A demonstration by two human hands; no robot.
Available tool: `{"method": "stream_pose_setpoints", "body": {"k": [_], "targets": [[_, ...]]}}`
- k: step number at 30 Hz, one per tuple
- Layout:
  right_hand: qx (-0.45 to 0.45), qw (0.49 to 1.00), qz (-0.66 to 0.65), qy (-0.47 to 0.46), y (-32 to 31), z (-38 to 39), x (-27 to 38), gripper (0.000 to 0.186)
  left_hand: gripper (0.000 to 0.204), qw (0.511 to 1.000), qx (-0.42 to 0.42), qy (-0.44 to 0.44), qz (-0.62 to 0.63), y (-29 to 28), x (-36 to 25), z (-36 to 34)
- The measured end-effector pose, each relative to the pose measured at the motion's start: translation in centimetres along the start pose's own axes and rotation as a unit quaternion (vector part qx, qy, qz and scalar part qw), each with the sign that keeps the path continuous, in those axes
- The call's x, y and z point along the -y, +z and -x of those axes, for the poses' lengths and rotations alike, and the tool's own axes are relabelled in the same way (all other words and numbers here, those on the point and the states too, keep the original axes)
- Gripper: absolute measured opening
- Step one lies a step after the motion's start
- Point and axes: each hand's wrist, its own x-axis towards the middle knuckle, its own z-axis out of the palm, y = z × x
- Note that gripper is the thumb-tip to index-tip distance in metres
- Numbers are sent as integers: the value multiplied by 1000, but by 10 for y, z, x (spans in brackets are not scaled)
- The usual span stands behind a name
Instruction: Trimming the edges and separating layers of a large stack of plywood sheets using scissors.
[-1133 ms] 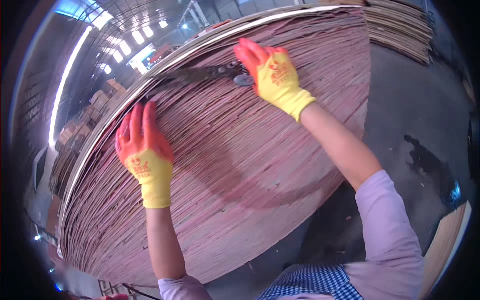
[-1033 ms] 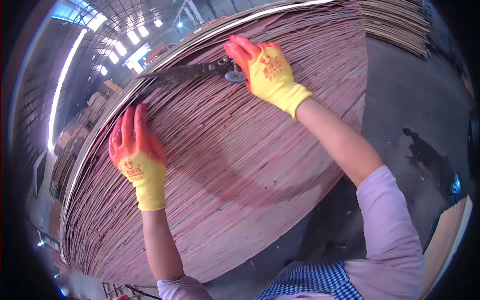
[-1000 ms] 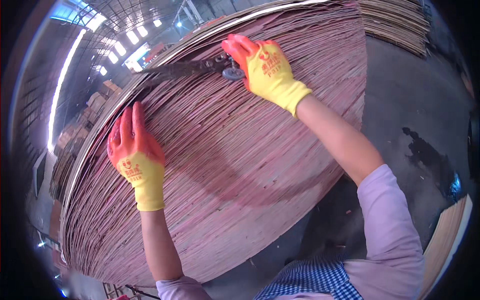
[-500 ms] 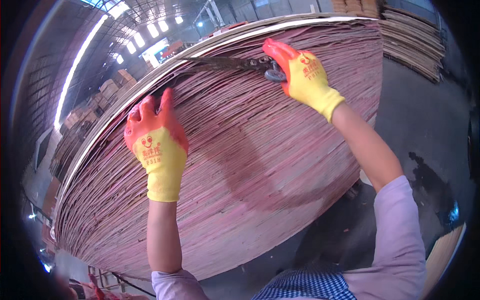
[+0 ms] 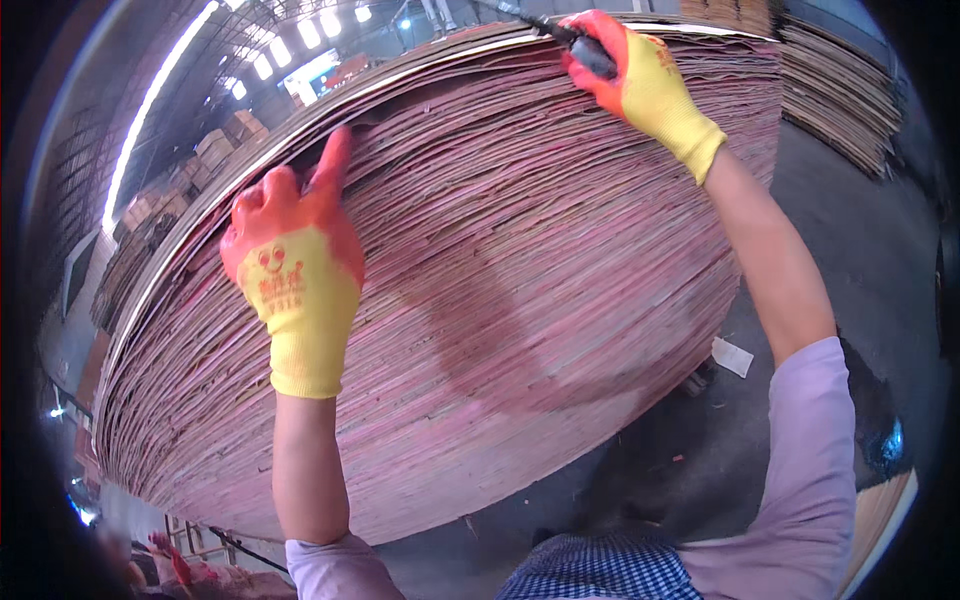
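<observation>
A tall stack of thin wood sheets [image 5: 480, 260] with pinkish edges fills the middle. My left hand [image 5: 295, 230], in a yellow glove with a red-coated front, is at the upper left edge of the stack. Its fingers bend against the upper sheets [image 5: 250, 165], their tips partly hidden, while one digit points up beside a dark gap [image 5: 400, 103]. My right hand [image 5: 630, 75], gloved alike, is closed round the dark handle of a narrow, long-bladed hand tool [image 5: 595, 58]. The tool points up and left over the stack's top edge; its far end is cut off by the picture.
Another pile of sheets [image 5: 840, 95] stands at the far right. Stacked brown bundles [image 5: 215, 150] are beyond the left edge. A white scrap [image 5: 733, 357] lies on the dark floor at right, and a pale board edge [image 5: 880, 530] shows at lower right.
My right hand has moved up and right, lifting the tool from the gap between the sheets to above the top edge. My left hand has shifted slightly left.
</observation>
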Motion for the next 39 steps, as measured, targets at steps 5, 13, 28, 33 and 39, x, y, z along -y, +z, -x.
{"method": "stream_pose_setpoints", "body": {"k": [5, 13, 28, 33, 39], "targets": [[11, 995, -71, 67, -1, -5, 8, 42, 73, 997, 82, -2, -15, -13, -3, -15], [37, 983, -161, 85, 2, -4, -8, 46, 76, 997, -13, 32, 68, 6, 17, -2], [35, 994, -79, 60, -4, -11, -19, 47, 63, 992, -34, 22, 121, 2, 24, -5], [81, 969, -213, 100, 1, -14, -24, 50, 39, 606, -34, -211, 766, 4, 66, 4], [137, 870, -435, 187, -11, -3, -74, 46, 43, 742, -131, -221, 620, 8, 47, 107]]}}
